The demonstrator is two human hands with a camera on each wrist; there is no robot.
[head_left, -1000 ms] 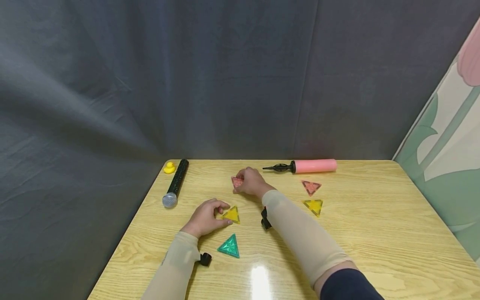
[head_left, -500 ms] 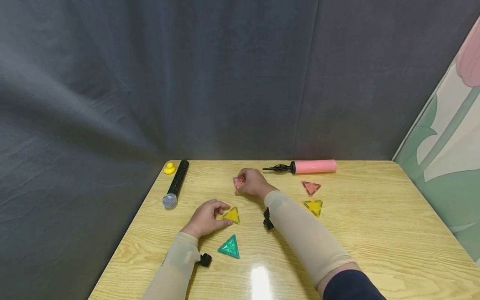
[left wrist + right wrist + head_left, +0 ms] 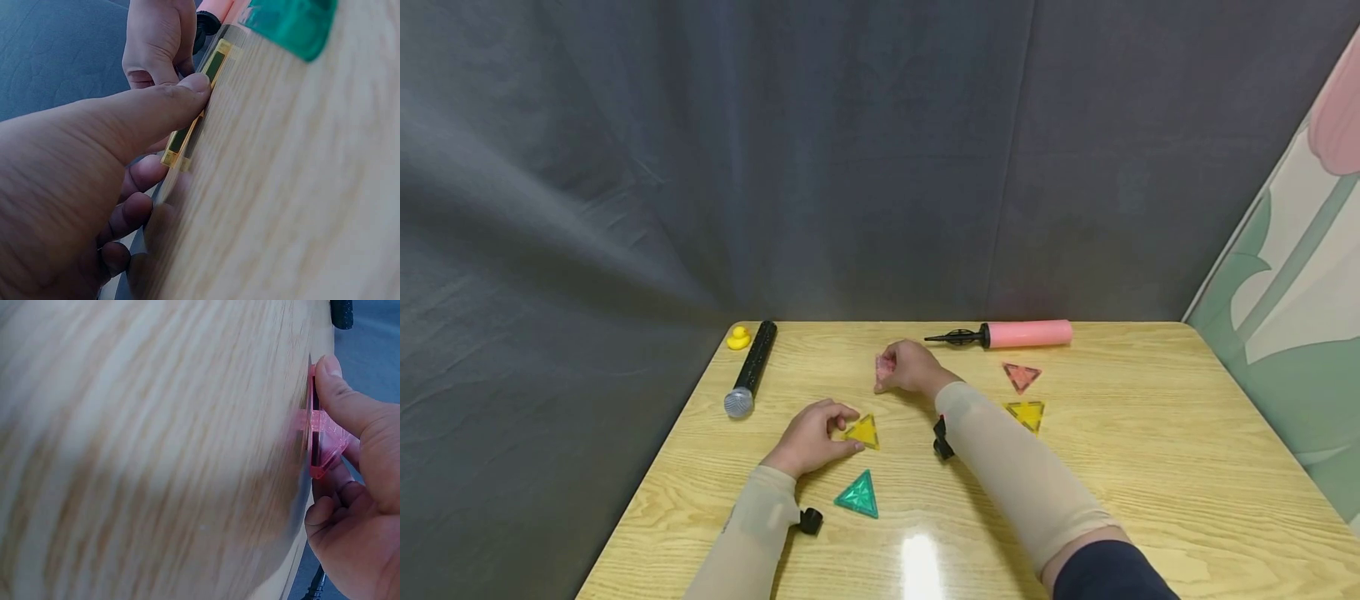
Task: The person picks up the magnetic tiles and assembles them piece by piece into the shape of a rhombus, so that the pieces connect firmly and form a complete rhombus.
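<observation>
The green triangle (image 3: 859,494) lies flat nearest, beside the left hand (image 3: 812,435), whose fingers and thumb pinch the yellow triangle (image 3: 865,432) on the bench (image 3: 1157,433); drawing that wrist back could nudge the green one askew. Farther out, the right hand (image 3: 908,367) has its fingers pinching the pink triangle (image 3: 885,367), tilted up; a loose hold on so thin a piece could let it slip. Swinging right, the forearm could sweep the second yellow triangle (image 3: 1026,414). Beyond that is the widest room; farthest, the pump (image 3: 1028,334) and back edge limit reach.
</observation>
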